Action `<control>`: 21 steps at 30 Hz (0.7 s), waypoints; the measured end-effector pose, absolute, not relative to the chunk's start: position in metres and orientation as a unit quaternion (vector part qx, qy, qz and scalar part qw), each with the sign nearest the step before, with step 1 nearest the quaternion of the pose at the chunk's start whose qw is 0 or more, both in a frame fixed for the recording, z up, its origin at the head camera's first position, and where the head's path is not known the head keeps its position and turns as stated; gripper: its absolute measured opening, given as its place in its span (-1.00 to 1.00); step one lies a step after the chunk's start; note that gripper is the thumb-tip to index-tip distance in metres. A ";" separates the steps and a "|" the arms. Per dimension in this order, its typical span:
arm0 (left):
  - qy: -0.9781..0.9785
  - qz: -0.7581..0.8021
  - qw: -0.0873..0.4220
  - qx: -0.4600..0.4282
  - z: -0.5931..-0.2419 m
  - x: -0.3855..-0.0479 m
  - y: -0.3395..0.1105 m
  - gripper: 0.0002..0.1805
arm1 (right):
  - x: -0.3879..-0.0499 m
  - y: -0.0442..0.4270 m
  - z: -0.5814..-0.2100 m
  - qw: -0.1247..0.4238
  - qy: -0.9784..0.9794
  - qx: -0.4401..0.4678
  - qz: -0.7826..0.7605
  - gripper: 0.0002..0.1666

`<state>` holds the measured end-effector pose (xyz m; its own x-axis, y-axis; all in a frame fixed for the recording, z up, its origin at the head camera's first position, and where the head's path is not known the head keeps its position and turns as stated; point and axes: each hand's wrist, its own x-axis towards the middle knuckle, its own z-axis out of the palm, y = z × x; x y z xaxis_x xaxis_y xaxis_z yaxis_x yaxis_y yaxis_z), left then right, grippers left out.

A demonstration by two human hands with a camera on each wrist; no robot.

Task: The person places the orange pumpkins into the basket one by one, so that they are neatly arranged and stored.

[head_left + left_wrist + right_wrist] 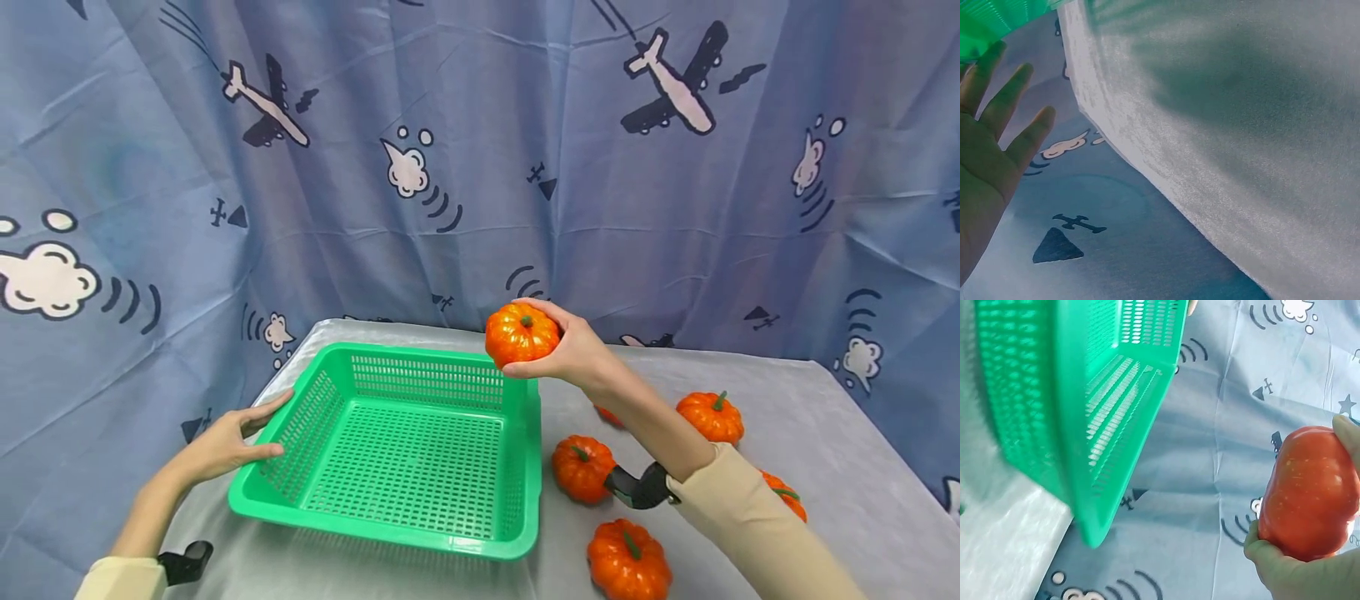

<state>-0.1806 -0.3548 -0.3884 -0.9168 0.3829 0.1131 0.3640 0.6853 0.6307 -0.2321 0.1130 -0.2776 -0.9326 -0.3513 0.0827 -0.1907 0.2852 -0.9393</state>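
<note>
A small orange pumpkin is held by my right hand, fingers and thumb around its sides, above the far right corner of the green basket. In the right wrist view the pumpkin sits between the thumb and fingers of my right hand, apart from the basket. My left hand is at the basket's left side, thumb and fingers spread along the rim. The left wrist view shows my left hand with fingers extended beside the green basket. Nothing lies inside the basket.
Right of the basket, several pumpkins lie on the grey-white tabletop: one near the basket, one at the front, one farther back, others partly behind my right arm. A blue curtain with airplane prints hangs behind.
</note>
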 end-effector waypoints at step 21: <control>0.922 0.326 0.008 0.207 -0.386 -0.180 -0.353 -0.13 | -0.265 0.024 -0.274 0.091 0.758 -0.201 -0.614 -0.15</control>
<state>-0.1797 -0.3529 -0.3858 -0.9141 0.3872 0.1207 0.3770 0.7013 0.6051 -0.2651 0.0240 -0.2739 -0.9030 -0.4156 0.1091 -0.1929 0.1650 -0.9672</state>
